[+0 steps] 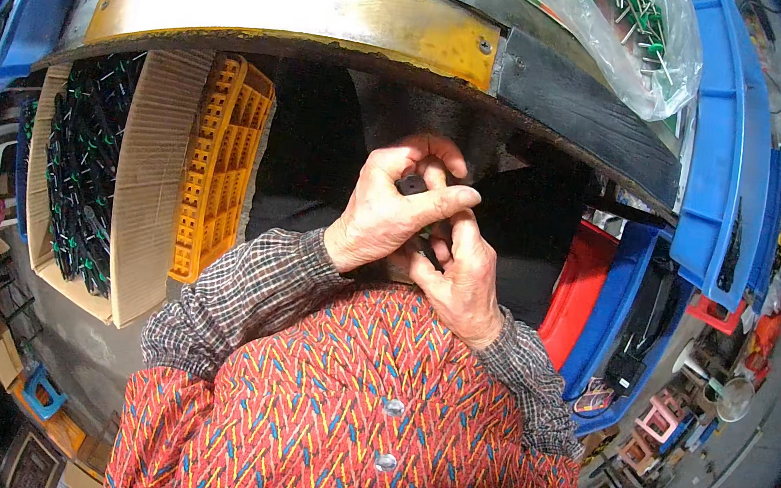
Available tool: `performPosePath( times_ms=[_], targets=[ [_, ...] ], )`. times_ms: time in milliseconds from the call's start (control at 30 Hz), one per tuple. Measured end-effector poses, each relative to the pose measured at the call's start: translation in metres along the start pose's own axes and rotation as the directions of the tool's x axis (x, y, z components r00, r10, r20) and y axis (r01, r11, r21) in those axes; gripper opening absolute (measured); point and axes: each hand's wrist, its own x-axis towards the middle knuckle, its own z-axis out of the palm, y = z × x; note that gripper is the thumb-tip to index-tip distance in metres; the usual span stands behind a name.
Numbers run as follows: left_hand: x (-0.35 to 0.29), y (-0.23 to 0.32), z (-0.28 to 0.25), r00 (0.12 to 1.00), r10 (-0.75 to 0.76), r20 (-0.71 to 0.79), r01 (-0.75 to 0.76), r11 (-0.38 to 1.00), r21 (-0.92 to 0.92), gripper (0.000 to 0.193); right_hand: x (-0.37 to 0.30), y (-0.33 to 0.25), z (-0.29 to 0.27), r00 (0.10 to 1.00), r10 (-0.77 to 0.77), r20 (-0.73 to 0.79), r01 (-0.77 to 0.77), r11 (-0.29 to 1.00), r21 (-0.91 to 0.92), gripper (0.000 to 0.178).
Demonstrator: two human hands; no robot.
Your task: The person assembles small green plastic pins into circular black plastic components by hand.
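Both hands meet in front of my body, just below the bench edge. My left hand (385, 206) is closed around a black part (410, 185) with a blunt, rounded end showing between thumb and fingers. Close against it, my right hand (468, 288) has its fingers curled around a dark, narrow piece (430, 247) with a hint of green. The fingers cover most of both, so I cannot tell whether they are one thing. Patterned cloth covers my lap, below the hands.
A cardboard box (159, 186) at the left holds many black parts with green bits, beside a yellow plastic crate (223, 165). The metal-edged bench (303, 4) spans the top. Green-headed pins (637, 21) lie in a clear bag. Red (581, 277) and blue bins (608, 339) stand right.
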Motion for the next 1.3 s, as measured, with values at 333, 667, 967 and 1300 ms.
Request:
performPosePath(
  times_ms=[333, 667, 967, 1300],
  targets=[
    [-0.023, -0.01, -0.017, 0.996, 0.078, -0.037, -0.083, 0.985, -0.153, 0.035, 0.002, -0.005, -0.011, 0.988, 0.154, 0.006, -0.153, 0.98, 0.124, 0.034],
    [-0.032, 0.0, -0.014, 0.989, 0.114, -0.09, -0.117, 0.993, -0.029, 0.022, 0.0, -0.011, -0.012, 0.982, 0.166, 0.085, -0.187, 0.884, 0.428, 0.016],
    [-0.047, 0.004, -0.022, 0.993, 0.091, -0.072, -0.091, 0.996, -0.006, 0.021, 0.0, -0.007, -0.01, 0.993, 0.054, 0.104, -0.086, 0.941, 0.327, 0.022],
    [-0.052, 0.008, -0.03, 0.995, 0.089, -0.045, -0.089, 0.996, 0.013, 0.02, 0.001, -0.022, -0.002, 0.983, 0.127, 0.132, -0.172, 0.889, 0.425, 0.019]
  ],
)
